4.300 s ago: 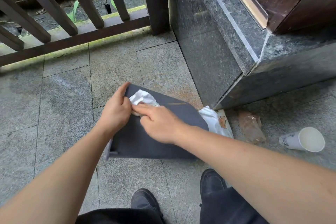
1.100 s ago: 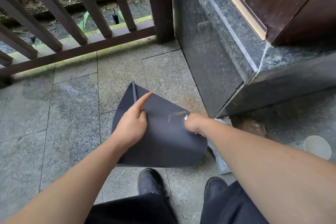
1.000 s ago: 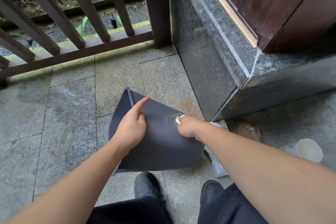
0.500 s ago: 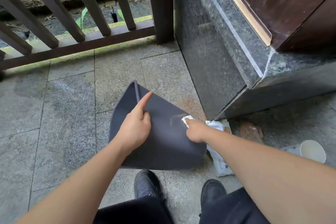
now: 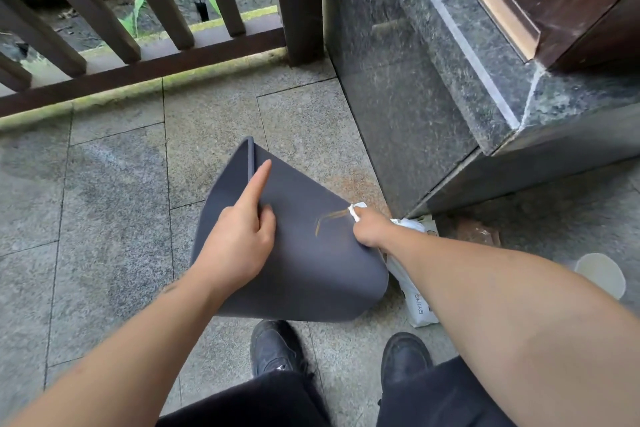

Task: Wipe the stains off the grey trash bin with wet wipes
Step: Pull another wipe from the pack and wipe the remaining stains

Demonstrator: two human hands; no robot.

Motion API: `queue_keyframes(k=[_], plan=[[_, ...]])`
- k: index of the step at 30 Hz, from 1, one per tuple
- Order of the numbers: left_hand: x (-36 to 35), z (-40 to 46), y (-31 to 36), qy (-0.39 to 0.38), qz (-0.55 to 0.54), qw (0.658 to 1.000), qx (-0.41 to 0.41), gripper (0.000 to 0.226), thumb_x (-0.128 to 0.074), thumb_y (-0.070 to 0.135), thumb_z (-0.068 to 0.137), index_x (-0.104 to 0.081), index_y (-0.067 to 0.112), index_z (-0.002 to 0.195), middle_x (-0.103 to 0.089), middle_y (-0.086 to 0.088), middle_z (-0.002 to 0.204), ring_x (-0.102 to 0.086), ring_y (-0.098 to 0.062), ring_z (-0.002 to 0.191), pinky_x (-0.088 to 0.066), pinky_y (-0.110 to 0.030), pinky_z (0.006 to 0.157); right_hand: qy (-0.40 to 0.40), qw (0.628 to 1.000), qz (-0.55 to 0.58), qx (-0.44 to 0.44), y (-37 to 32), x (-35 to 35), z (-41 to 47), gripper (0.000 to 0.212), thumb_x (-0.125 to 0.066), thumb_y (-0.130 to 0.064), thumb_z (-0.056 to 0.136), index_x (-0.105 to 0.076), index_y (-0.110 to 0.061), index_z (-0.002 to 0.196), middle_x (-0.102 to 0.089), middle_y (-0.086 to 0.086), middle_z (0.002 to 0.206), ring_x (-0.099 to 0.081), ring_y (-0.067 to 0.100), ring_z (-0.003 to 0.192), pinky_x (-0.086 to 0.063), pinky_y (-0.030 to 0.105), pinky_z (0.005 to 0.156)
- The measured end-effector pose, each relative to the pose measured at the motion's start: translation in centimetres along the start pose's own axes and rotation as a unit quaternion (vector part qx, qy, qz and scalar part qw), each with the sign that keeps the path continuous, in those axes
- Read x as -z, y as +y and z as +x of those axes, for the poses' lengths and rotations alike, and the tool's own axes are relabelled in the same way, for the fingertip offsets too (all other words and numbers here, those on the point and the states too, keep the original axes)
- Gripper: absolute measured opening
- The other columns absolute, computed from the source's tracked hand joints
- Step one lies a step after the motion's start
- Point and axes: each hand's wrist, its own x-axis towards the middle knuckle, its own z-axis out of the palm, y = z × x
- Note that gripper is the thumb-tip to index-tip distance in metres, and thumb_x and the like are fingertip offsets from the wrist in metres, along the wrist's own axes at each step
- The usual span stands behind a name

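Observation:
The grey trash bin (image 5: 304, 274) lies on its side on the stone floor, its rim towards the railing. A thin brown stain line (image 5: 327, 218) runs across its upper face. My left hand (image 5: 242, 236) rests on the bin with the index finger stretched along the surface and the other fingers curled. My right hand (image 5: 369, 227) grips a bunched white wet wipe (image 5: 355, 211) and presses it against the bin at the right end of the stain. Only a small tip of the wipe shows.
A white wet-wipe pack (image 5: 415, 295) lies on the floor right of the bin, partly under my right arm. A brown wrapper (image 5: 478, 232) and a paper cup (image 5: 602, 276) lie further right. A dark stone step (image 5: 433, 97) rises behind; a wooden railing (image 5: 138, 69) runs at the back. My shoes (image 5: 277, 350) stand below.
My right hand with the wipe has shifted slightly back and forth at the right end of the stain. My left hand stays on the bin. Earlier both hands held the wipe.

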Motion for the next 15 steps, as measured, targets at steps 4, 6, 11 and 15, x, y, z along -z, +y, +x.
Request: queue_keyframes(k=[4, 6, 11, 15], plan=[[-0.4, 0.1, 0.4, -0.007, -0.003, 1.000, -0.005, 0.065, -0.044, 0.019, 0.100, -0.021, 0.048, 0.154, -0.057, 0.004, 0.051, -0.050, -0.011, 0.044, -0.037, -0.016, 0.044, -0.007, 0.998, -0.022, 0.058, -2.1, 0.7, -1.2, 0.053, -0.041, -0.007, 0.089, -0.043, -0.018, 0.141, -0.041, 0.012, 0.145, -0.041, 0.033, 0.133, -0.034, 0.029, 0.101], [-0.5, 0.1, 0.4, -0.002, 0.001, 1.000, -0.004, 0.065, -0.043, 0.018, 0.100, -0.021, 0.047, 0.154, -0.057, 0.008, 0.051, -0.051, -0.008, 0.045, -0.035, -0.014, 0.044, -0.005, 0.995, -0.020, 0.093, -3.3, 0.7, -2.3, 0.047, -0.040, -0.003, 0.086, -0.050, -0.012, 0.131, -0.040, 0.012, 0.139, -0.043, 0.031, 0.127, -0.034, 0.026, 0.097], [-0.4, -0.1, 0.5, 0.012, 0.000, 1.000, 0.006, 0.065, -0.043, 0.016, 0.098, -0.025, 0.045, 0.153, -0.054, 0.002, 0.050, -0.052, -0.005, 0.053, -0.033, -0.017, 0.045, 0.029, 0.985, 0.021, 0.171, -5.7, 0.0, -6.5, 0.054, -0.042, 0.004, 0.081, -0.049, -0.009, 0.133, -0.044, 0.005, 0.130, -0.050, 0.024, 0.113, -0.043, 0.018, 0.089], [0.0, -0.2, -0.1, 0.011, -0.008, 1.000, 0.021, 0.063, -0.042, 0.014, 0.099, -0.028, 0.043, 0.153, -0.053, 0.003, 0.051, -0.050, -0.008, 0.052, -0.029, -0.020, 0.044, -0.014, 0.972, 0.080, 0.222, -7.6, -0.6, -10.7, 0.065, -0.038, -0.001, 0.080, -0.040, -0.031, 0.138, -0.036, -0.001, 0.127, -0.047, 0.013, 0.081, -0.038, 0.004, 0.053]])
